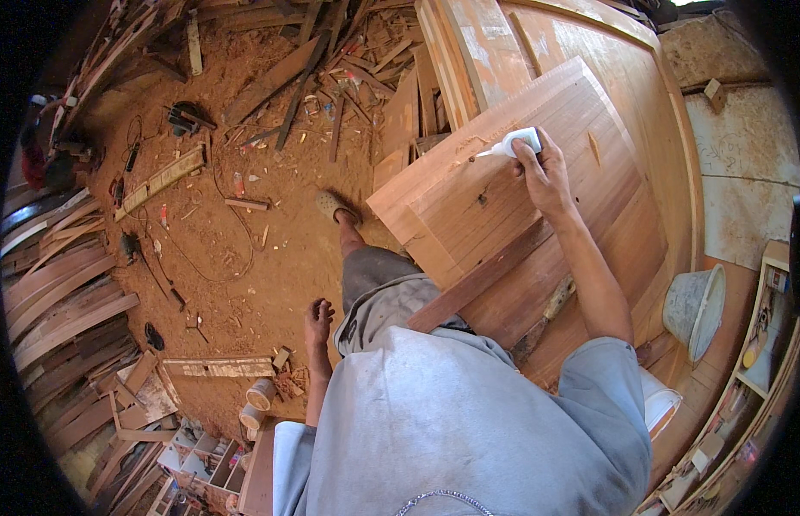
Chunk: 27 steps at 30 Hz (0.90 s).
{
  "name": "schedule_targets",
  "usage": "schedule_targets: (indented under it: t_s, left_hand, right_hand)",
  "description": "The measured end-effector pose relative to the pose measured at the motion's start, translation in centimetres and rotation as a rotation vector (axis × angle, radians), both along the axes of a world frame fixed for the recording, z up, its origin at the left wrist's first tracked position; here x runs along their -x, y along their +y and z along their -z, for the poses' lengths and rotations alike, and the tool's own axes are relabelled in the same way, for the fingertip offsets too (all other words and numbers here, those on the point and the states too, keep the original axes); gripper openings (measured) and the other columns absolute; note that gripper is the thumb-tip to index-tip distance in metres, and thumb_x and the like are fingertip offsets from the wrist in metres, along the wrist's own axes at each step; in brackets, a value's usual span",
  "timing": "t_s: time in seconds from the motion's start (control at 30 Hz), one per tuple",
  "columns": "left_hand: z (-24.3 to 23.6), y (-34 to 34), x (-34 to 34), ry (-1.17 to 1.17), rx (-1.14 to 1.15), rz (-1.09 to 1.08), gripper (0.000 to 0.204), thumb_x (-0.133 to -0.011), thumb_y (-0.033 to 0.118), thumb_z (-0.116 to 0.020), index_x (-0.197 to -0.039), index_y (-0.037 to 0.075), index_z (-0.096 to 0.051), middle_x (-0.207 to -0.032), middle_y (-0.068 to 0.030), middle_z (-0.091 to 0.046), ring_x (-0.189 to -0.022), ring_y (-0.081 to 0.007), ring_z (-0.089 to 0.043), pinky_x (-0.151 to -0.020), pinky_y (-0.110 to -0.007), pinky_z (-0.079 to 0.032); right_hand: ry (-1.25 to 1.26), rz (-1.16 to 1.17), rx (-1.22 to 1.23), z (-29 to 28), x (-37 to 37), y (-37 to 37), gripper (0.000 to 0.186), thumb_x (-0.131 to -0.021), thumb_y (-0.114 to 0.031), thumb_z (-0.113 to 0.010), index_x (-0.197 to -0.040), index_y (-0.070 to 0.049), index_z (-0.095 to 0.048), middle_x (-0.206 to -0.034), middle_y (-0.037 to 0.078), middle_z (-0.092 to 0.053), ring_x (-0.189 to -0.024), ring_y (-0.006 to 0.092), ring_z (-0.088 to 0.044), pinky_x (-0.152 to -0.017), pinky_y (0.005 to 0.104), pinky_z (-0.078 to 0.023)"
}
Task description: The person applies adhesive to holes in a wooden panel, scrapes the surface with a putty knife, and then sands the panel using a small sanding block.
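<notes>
Nearest me, my left hand [316, 318] hangs low beside my hip over the red dirt floor [236, 249]; I cannot tell how open it is. Two round tins [255, 404] sit below it. Further out, my right hand [544, 172] is wrapped tight around one white glue bottle [513, 143], nozzle pointing left and touching the near-left edge of a single slatted wooden panel [520, 206], smooth and reddish. That panel lies on a larger wooden slab [641, 112]. One grey bucket [694, 308] stands at the slab's right edge. Offcuts [331, 77] litter the far floor.
</notes>
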<state>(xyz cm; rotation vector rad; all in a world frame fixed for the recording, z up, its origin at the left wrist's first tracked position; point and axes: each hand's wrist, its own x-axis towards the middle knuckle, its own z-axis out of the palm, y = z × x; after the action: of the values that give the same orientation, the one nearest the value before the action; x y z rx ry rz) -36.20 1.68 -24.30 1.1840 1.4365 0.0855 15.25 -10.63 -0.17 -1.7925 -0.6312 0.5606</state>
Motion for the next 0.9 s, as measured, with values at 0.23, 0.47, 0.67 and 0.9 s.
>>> schedule_targets:
  t_s: [0.23, 0.47, 0.67, 0.9]
  left_hand:
    - [0.2, 0.4, 0.2, 0.003, 0.0, 0.02, 0.044, -0.101, 0.032, -0.053, -0.128, -0.002, -0.052, -0.114, -0.0152, -0.066, -0.098, -0.0235, -0.067, -0.08, -0.035, -0.053]
    - [0.6, 0.1, 0.1, -0.015, 0.009, 0.013, 0.045, -0.1, 0.034, -0.055, -0.127, -0.002, -0.053, -0.115, -0.0156, -0.066, -0.098, -0.0237, -0.068, -0.079, -0.034, -0.054]
    - [1.3, 0.0, 0.4, -0.03, 0.013, 0.009, 0.046, -0.1, 0.035, -0.055, -0.129, -0.001, -0.052, -0.115, -0.0155, -0.066, -0.098, -0.0238, -0.068, -0.08, -0.034, -0.054]
    - [1.1, 0.1, 0.2, -0.009, 0.021, 0.001, 0.044, -0.1, 0.034, -0.055, -0.128, 0.0, -0.052, -0.116, -0.0153, -0.066, -0.099, -0.0241, -0.067, -0.081, -0.035, -0.053]
  right_hand:
    - [-0.061, -0.018, 0.037, -0.4, 0.1, 0.0, 0.021, -0.098, -0.023, -0.058, -0.094, -0.002, -0.058, -0.071, 0.0, -0.056, -0.063, 0.0068, -0.052, -0.058, 0.0239, -0.043]
    - [-0.056, -0.036, 0.047, -0.4, -0.1, -0.1, 0.02, -0.1, -0.023, -0.056, -0.094, -0.005, -0.058, -0.07, -0.001, -0.054, -0.064, 0.006, -0.05, -0.058, 0.0223, -0.041]
    - [-0.033, -0.042, 0.059, -0.4, 0.0, -0.1, 0.019, -0.101, -0.023, -0.055, -0.094, -0.005, -0.058, -0.071, -0.002, -0.053, -0.065, 0.0053, -0.049, -0.058, 0.0212, -0.041]
    - [-0.001, -0.036, 0.056, -0.5, 0.1, -0.1, 0.018, -0.1, -0.023, -0.055, -0.096, -0.006, -0.059, -0.073, -0.002, -0.054, -0.066, 0.0052, -0.049, -0.059, 0.021, -0.042]
